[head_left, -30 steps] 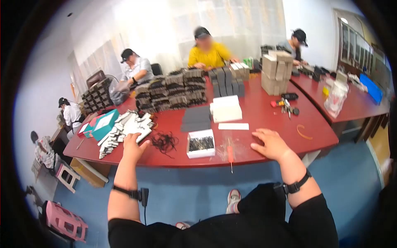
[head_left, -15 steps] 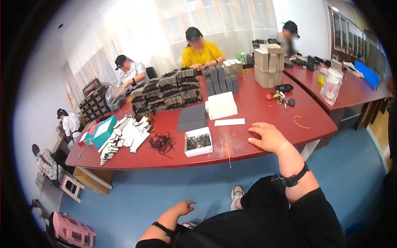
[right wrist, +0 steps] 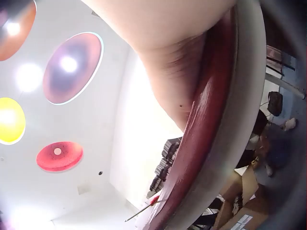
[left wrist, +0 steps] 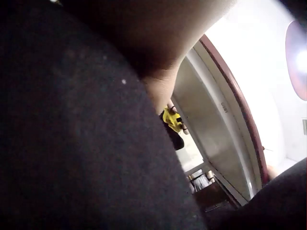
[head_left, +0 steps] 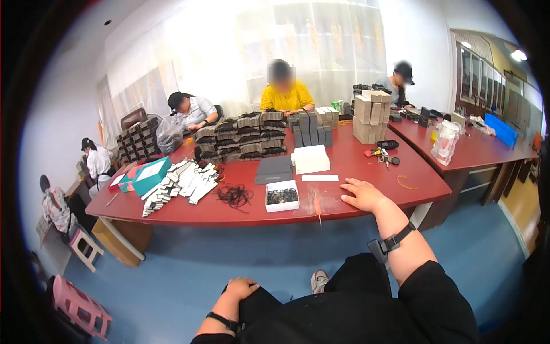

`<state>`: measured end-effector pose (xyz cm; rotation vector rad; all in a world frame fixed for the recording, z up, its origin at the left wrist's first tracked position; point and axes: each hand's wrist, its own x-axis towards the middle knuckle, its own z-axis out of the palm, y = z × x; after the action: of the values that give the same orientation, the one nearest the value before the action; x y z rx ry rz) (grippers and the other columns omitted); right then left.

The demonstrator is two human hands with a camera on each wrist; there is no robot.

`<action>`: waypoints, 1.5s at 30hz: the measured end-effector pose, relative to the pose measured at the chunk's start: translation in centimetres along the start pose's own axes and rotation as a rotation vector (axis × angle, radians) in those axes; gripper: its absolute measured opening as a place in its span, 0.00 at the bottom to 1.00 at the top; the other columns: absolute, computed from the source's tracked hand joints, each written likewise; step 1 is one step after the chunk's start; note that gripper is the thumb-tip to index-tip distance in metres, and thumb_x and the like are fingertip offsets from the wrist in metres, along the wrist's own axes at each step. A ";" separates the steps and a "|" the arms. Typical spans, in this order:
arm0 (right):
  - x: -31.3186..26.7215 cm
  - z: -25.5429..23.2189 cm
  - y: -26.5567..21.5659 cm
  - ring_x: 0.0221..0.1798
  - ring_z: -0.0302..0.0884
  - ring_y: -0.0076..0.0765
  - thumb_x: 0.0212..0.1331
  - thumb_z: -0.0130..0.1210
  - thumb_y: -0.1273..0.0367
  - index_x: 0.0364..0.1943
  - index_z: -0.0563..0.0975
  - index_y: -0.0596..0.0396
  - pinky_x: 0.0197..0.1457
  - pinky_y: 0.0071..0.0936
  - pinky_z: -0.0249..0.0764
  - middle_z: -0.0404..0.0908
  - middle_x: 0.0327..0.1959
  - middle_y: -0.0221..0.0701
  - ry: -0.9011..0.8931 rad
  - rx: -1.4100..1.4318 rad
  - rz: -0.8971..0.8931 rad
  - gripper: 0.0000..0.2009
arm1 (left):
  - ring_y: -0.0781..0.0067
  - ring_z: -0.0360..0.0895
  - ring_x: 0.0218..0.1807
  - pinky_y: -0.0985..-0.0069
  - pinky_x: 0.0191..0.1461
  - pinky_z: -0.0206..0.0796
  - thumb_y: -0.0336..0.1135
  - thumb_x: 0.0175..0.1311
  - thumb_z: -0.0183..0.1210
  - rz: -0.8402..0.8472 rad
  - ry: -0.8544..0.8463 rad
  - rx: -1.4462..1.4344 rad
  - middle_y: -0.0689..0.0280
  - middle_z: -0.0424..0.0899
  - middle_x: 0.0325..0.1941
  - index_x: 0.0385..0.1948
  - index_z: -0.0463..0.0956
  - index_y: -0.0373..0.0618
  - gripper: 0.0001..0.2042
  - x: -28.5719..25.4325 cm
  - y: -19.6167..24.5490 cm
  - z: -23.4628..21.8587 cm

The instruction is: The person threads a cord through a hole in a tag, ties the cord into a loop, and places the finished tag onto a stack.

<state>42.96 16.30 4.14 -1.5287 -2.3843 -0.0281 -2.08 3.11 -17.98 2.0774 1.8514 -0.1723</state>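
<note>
Left hand (head_left: 242,288) has dropped off the bench (head_left: 344,155) since a second ago, when it is over by the pale strips; it now rests on the black trouser leg (head_left: 259,304), palm side down, fingers close together and lightly bent, nothing visible in them. Right hand (head_left: 363,195) stays about where it was, flat on the bench near the front edge, fingers a little apart and thumb out to the side, gripping nothing. The change reads as a pause: both hands idle, work at rest. Nearest the right hand are a white strip (head_left: 320,178), just beyond its fingertips to the left, and a red-handled tool (head_left: 318,209), apart from it on the left, thin shaft toward the person and past the bench edge. Left of the tool stands a white box (head_left: 283,207) of small dark pieces; further left, a black cord tangle (head_left: 235,196), then the heaped pale strips (head_left: 192,180). Hard to make out: the pieces in the box, too small to identify; a pale patch around the tool, film or scuffs, cannot tell. Left wrist view is mostly dark cloth and skin, fingers out of sight. Right wrist view gives wrist and bench edge, the tool's shaft (right wrist: 139,213) jutting out, but that hand's fingers are hidden. Undersides of both palms unseen.
</note>
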 end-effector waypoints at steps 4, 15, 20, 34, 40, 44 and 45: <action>0.1 -0.1 -0.2 0.70 0.47 0.39 0.61 0.40 0.50 0.60 0.65 0.47 0.71 0.37 0.45 0.54 0.67 0.38 -0.090 0.023 0.037 0.26 | 0.64 0.65 0.60 0.60 0.62 0.51 0.57 0.60 0.43 -0.011 -0.032 0.011 0.69 0.75 0.55 0.48 0.76 0.60 0.22 1.5 -0.4 0.4; 0.0 0.3 -1.1 0.70 0.48 0.40 0.61 0.42 0.53 0.60 0.65 0.49 0.70 0.38 0.47 0.53 0.68 0.37 -0.079 0.024 0.085 0.26 | 0.58 0.73 0.51 0.62 0.54 0.61 0.50 0.59 0.49 0.095 0.060 -0.095 0.61 0.79 0.46 0.41 0.78 0.51 0.17 -3.6 1.4 -4.4; 5.1 0.0 -1.3 0.71 0.46 0.44 0.60 0.45 0.55 0.63 0.59 0.54 0.70 0.36 0.48 0.53 0.67 0.41 -0.040 -0.080 -0.094 0.29 | 0.55 0.76 0.41 0.67 0.46 0.68 0.34 0.58 0.54 0.573 0.769 -0.334 0.57 0.80 0.35 0.33 0.76 0.40 0.07 -2.0 6.1 -17.3; -0.2 0.7 -0.5 0.44 0.74 0.45 0.49 0.58 0.69 0.35 0.77 0.56 0.50 0.33 0.69 0.75 0.37 0.39 0.226 0.297 0.072 0.09 | 0.58 0.78 0.41 0.69 0.48 0.68 0.33 0.45 0.66 0.348 0.814 -0.393 0.57 0.81 0.35 0.45 0.72 0.40 0.22 18.2 6.6 -26.2; -0.7 0.3 -1.5 0.46 0.73 0.44 0.46 0.59 0.72 0.39 0.76 0.56 0.51 0.33 0.69 0.74 0.39 0.38 0.336 0.373 0.091 0.13 | 0.75 0.74 0.28 0.76 0.35 0.67 0.27 0.45 0.66 0.284 0.760 -0.657 0.67 0.76 0.24 0.38 0.73 0.38 0.17 15.8 6.7 -26.7; -0.8 0.6 -1.2 0.46 0.73 0.45 0.45 0.58 0.72 0.40 0.76 0.56 0.52 0.33 0.69 0.73 0.40 0.38 0.320 0.354 0.116 0.14 | 0.79 0.74 0.28 0.81 0.34 0.67 0.26 0.51 0.62 0.314 0.812 -0.949 0.69 0.77 0.25 0.37 0.73 0.37 0.12 13.1 5.1 -26.1; -0.8 0.6 -1.1 0.46 0.73 0.46 0.45 0.58 0.72 0.40 0.76 0.56 0.51 0.32 0.69 0.73 0.40 0.39 0.327 0.339 0.123 0.14 | 0.79 0.74 0.28 0.82 0.34 0.67 0.26 0.52 0.61 0.308 0.893 -0.968 0.68 0.77 0.25 0.37 0.74 0.37 0.11 11.0 5.4 -26.5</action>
<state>42.13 15.23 3.50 -1.3852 -1.9241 0.1363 0.97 21.94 4.14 1.7051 1.4092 1.5993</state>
